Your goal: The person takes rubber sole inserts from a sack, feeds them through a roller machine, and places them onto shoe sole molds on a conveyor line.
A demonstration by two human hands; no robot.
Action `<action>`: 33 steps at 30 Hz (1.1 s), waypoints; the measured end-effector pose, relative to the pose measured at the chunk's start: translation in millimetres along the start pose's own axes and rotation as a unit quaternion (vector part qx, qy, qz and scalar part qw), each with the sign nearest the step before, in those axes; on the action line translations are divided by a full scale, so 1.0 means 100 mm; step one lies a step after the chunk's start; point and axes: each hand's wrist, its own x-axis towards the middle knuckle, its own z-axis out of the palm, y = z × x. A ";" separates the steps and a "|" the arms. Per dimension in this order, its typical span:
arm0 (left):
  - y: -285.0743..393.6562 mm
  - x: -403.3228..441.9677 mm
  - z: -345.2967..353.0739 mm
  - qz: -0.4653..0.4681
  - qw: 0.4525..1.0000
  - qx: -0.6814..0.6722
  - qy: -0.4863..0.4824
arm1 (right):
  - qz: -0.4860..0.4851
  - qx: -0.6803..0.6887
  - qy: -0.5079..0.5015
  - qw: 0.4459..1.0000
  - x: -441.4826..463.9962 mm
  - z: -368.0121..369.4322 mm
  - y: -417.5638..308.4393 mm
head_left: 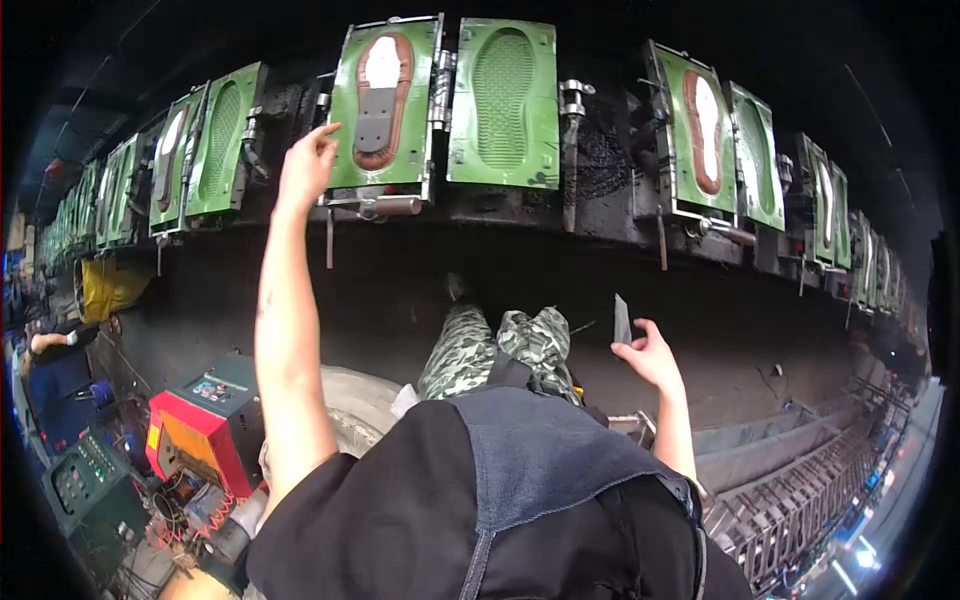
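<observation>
My left hand (309, 165) is at the left edge of an open green shoe-sole mould (345, 120), its fingers loosely bent and apart with nothing visible in them. Whether the fingertips touch the mould is unclear. In this mould lies a brown sole (403, 75) with a white insert (383, 62) at the toe end and a dark grey pad (375, 118) toward the heel. Its other green half (503, 95), with a ribbed sole pattern, is hinged open on the right. Lower right, my right hand (652, 356) pinches a thin, flat grey piece (621, 320) between thumb and fingers.
Another open mould (677, 180) with a brown-edged sole stands to the right, and more moulds line both sides. At lower left are a red and green control machine (205, 425) and a control panel (90, 490). A metal rack (790, 500) runs along the lower right.
</observation>
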 end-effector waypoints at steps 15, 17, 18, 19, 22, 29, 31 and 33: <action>0.25 -0.98 0.17 0.003 0.995 0.102 -0.020 | -0.158 0.026 0.322 0.933 0.92 -1.70 -0.63; 0.27 -1.50 0.36 -0.002 0.998 0.062 0.014 | -0.172 -0.050 0.357 0.917 1.41 -1.84 -0.63; 0.18 -1.78 0.51 -0.016 0.998 0.059 0.019 | -0.175 -0.063 0.361 0.914 1.60 -1.87 -0.66; 0.22 -2.07 0.65 -0.064 0.997 0.052 0.006 | -0.165 -0.071 0.360 0.915 1.72 -1.89 -0.70; 0.22 -2.91 1.17 -0.143 0.989 0.028 -0.034 | -0.176 -0.085 0.355 0.914 2.07 -1.93 -0.64; 1.12 -3.74 2.07 -0.311 0.945 -0.058 -0.086 | -0.208 -0.108 0.368 0.900 2.20 -1.87 -0.52; 1.41 -3.67 2.13 -0.314 0.941 -0.065 -0.107 | -0.220 -0.143 0.339 0.904 2.25 -1.96 -0.53; 1.50 -3.60 2.17 -0.306 0.943 -0.051 -0.120 | -0.247 -0.147 0.270 0.919 2.38 -2.19 -0.53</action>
